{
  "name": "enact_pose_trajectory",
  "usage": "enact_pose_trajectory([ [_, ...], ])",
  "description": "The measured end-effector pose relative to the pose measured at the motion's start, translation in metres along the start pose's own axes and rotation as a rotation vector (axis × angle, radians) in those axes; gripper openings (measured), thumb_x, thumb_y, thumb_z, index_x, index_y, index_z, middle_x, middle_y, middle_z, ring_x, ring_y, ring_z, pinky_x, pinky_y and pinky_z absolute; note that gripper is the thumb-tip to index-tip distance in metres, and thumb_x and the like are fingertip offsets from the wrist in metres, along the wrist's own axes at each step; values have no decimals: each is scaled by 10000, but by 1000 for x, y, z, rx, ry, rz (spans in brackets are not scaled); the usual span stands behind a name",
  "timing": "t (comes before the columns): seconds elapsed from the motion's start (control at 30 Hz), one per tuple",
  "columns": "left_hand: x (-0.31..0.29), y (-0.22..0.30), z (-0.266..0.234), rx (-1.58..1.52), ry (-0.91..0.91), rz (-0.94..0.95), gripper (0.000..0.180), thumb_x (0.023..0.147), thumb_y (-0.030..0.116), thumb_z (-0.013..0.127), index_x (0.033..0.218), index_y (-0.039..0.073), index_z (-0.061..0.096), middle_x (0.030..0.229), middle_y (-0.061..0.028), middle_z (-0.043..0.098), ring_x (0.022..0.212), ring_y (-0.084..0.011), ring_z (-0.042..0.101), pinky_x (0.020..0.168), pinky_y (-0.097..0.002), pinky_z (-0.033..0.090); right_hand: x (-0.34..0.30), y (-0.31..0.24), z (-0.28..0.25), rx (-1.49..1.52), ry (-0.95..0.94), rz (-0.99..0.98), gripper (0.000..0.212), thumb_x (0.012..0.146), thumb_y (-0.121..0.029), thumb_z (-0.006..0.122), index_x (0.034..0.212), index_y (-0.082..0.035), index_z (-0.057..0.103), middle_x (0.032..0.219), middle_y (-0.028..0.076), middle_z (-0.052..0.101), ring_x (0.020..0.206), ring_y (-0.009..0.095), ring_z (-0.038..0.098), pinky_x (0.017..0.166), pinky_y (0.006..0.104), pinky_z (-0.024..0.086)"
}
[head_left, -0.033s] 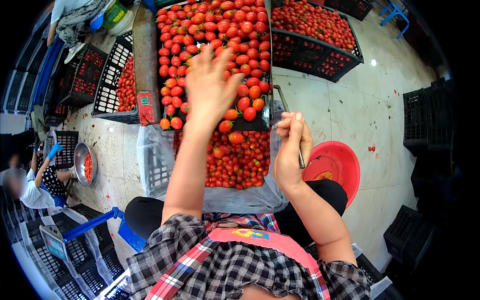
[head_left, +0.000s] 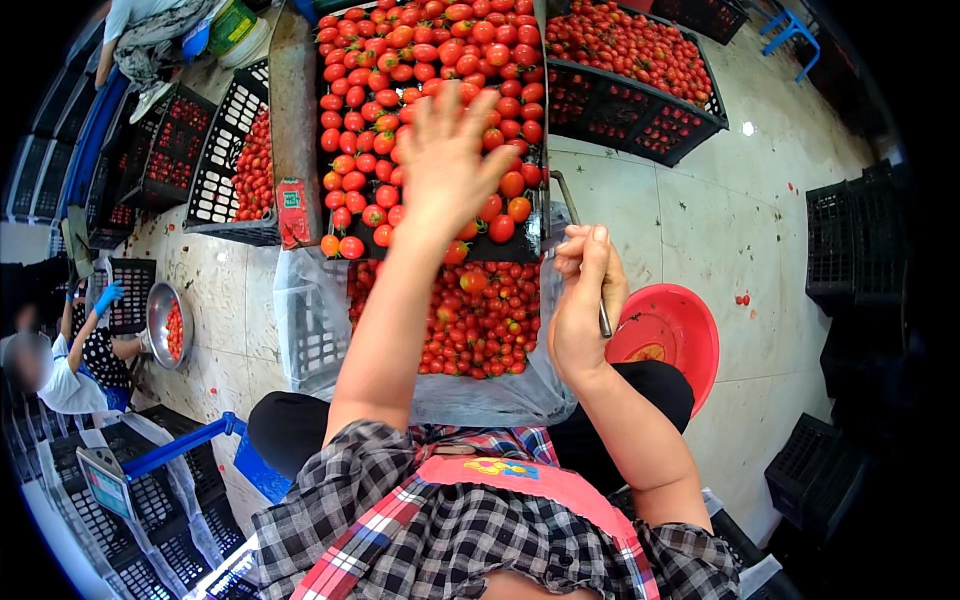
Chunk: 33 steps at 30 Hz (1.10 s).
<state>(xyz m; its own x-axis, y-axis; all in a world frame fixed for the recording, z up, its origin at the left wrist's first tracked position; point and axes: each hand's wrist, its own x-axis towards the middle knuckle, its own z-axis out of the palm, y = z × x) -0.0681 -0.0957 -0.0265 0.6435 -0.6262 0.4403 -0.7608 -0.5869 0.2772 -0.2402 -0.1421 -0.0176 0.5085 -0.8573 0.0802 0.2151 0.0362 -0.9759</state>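
Small red tomatoes point(head_left: 470, 40) cover a dark sorting chute point(head_left: 515, 250) in front of me, a few of them orange. My left hand point(head_left: 450, 165) lies palm down over them with its fingers spread; whether it touches the fruit I cannot tell. To the right of the chute my right hand point(head_left: 588, 300) is wrapped around a thin bent metal crank handle point(head_left: 565, 195), whose end pokes out below the fist. Under the chute's near edge, more tomatoes point(head_left: 480, 330) fill a crate point(head_left: 312, 325) lined with clear plastic, close to my knees.
A red plastic basin point(head_left: 690, 340) stands on the floor by my right knee. Black crates of tomatoes point(head_left: 640, 115) flank the chute. At left, a person with blue gloves point(head_left: 110, 297) sits by a metal bowl point(head_left: 160, 335). Stacked black crates point(head_left: 855, 240) stand far right.
My left hand has shifted slightly to the right over the tomatoes, fingers still spread. My right hand keeps its hold on the crank handle in about the same place.
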Motion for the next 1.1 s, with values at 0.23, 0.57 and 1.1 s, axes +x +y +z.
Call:
enact_pose_trajectory([
  [0.23, -42, 10, -8, 49, -269, 63, 617, 901, 475, 498, 1435, 201, 355, 1515, -55, 276, 1411, -372, 154, 1120, -564, 117, -1, -1, -1, -43, -24, 15, 404, 1017, -269, 402, 760, -4, 568, 833, 33, 580, 698, 86, 445, 677, 251, 399],
  [0.57, -104, -80, -65, 185, -34, -361, 212, 899, 72, 526, 1080, -12, 598, 1092, -180, 601, 995, -350, 572, 868, -412, 468, 0, 1, 0, 22, 6, -5, 410, 1013, -274, 413, 743, -6, 566, 847, 46, 585, 707, 87, 444, 687, 256, 397],
  [1.1, -43, -62, -46, -395, -25, -232, 179, 793, 112, 675, 961, 73, 629, 969, -101, 641, 1000, -307, 552, 840, -375, 437, 2, 3, -7, -18, 2, -15, 419, 1014, -277, 415, 737, -7, 575, 793, 22, 575, 688, 83, 452, 650, 252, 390],
])
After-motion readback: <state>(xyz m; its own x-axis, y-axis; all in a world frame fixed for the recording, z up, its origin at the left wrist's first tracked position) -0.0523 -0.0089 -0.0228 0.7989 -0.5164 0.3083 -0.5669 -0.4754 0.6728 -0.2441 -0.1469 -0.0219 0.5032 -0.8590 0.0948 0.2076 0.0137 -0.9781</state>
